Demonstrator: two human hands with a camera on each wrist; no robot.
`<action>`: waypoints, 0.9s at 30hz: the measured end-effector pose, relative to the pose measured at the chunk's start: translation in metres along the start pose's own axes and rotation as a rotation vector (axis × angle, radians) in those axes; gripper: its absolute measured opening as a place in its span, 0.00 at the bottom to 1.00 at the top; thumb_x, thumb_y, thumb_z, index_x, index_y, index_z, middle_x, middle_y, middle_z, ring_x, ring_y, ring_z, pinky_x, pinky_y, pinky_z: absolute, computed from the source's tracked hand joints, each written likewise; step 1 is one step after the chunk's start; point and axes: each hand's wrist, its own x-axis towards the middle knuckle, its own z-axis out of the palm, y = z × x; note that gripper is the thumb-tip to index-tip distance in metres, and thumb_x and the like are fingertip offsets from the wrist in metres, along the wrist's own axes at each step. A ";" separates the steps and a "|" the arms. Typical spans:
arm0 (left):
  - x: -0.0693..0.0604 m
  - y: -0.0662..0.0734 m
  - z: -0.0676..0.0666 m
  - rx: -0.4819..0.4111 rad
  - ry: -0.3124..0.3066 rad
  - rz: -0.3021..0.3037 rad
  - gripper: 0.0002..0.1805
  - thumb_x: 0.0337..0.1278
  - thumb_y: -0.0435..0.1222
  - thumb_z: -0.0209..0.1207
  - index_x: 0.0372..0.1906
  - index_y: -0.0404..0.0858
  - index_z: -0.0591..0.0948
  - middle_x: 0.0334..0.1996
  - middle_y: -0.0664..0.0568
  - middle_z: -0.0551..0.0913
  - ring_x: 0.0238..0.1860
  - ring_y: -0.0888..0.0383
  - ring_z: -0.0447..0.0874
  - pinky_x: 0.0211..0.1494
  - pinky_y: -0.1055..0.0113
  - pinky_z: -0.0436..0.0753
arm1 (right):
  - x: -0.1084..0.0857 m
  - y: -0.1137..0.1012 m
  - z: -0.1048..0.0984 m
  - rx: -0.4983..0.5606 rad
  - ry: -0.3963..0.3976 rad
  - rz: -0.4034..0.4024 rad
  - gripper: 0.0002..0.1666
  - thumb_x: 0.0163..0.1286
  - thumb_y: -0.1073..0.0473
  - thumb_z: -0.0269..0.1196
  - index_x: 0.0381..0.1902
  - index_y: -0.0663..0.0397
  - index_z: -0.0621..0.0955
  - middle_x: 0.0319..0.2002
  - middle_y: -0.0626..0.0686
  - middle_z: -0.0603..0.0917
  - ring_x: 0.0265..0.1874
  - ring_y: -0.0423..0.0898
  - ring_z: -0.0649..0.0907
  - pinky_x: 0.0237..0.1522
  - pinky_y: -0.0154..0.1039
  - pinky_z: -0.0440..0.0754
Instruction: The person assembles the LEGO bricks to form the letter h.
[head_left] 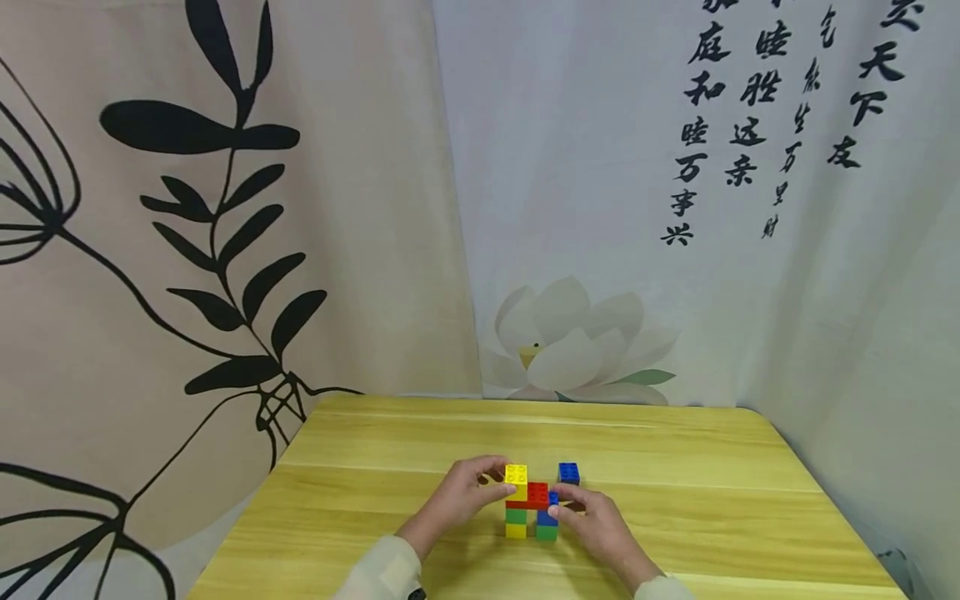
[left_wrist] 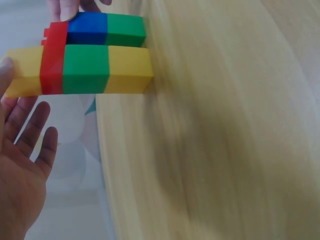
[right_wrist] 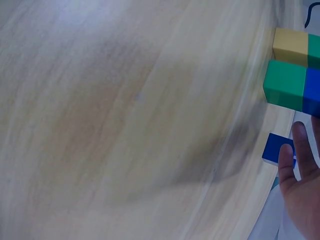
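Observation:
A small building-block structure stands on the table. In the head view, its left column is a green block (head_left: 516, 516) over a yellow one (head_left: 516, 531); the right column is a blue block (head_left: 547, 518) over a green one (head_left: 547, 533). Across the columns lies a red block (head_left: 537, 495), with a yellow block (head_left: 516, 475) on its left end. My left hand (head_left: 467, 493) pinches that upper yellow block, thumb in front. My right hand (head_left: 596, 521) grips the blue block's right side near the red block, its fingertips partly hidden in the right wrist view.
A loose blue block (head_left: 569, 473) lies on the table behind the structure, close to my right hand's fingers. The wooden table (head_left: 360, 450) ends at a patterned curtain (head_left: 390, 208) along the back.

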 end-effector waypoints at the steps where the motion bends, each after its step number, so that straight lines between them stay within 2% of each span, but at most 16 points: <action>1: 0.000 -0.001 0.001 -0.006 0.005 0.006 0.16 0.64 0.45 0.64 0.54 0.45 0.83 0.42 0.61 0.83 0.46 0.59 0.79 0.51 0.58 0.77 | 0.000 0.000 0.000 0.004 0.006 0.002 0.31 0.67 0.43 0.65 0.61 0.56 0.80 0.53 0.57 0.84 0.49 0.53 0.82 0.51 0.56 0.80; 7: -0.001 -0.003 0.003 -0.043 0.024 0.029 0.16 0.64 0.44 0.65 0.54 0.45 0.83 0.41 0.60 0.84 0.46 0.57 0.80 0.50 0.59 0.78 | 0.000 0.001 0.001 0.020 0.027 0.011 0.31 0.67 0.44 0.66 0.61 0.57 0.80 0.53 0.57 0.83 0.49 0.54 0.82 0.51 0.56 0.80; 16: -0.002 -0.004 0.003 -0.056 0.025 0.023 0.15 0.63 0.43 0.65 0.53 0.46 0.84 0.41 0.60 0.84 0.45 0.57 0.80 0.49 0.60 0.79 | -0.001 0.007 0.006 0.063 0.042 0.000 0.30 0.67 0.44 0.66 0.61 0.55 0.80 0.52 0.58 0.83 0.47 0.51 0.82 0.48 0.52 0.81; 23: -0.002 -0.005 0.004 -0.046 0.031 0.029 0.16 0.64 0.44 0.64 0.54 0.46 0.84 0.41 0.60 0.84 0.45 0.58 0.80 0.49 0.61 0.79 | 0.000 0.004 0.000 0.067 0.027 0.029 0.29 0.66 0.46 0.68 0.60 0.54 0.81 0.53 0.57 0.83 0.48 0.51 0.82 0.50 0.53 0.81; 27: -0.002 -0.006 0.004 -0.046 0.032 0.033 0.16 0.63 0.44 0.65 0.54 0.46 0.84 0.41 0.60 0.84 0.45 0.58 0.80 0.49 0.61 0.79 | 0.000 0.007 -0.007 0.079 0.049 0.055 0.27 0.67 0.49 0.67 0.60 0.55 0.81 0.52 0.55 0.84 0.49 0.51 0.82 0.51 0.53 0.81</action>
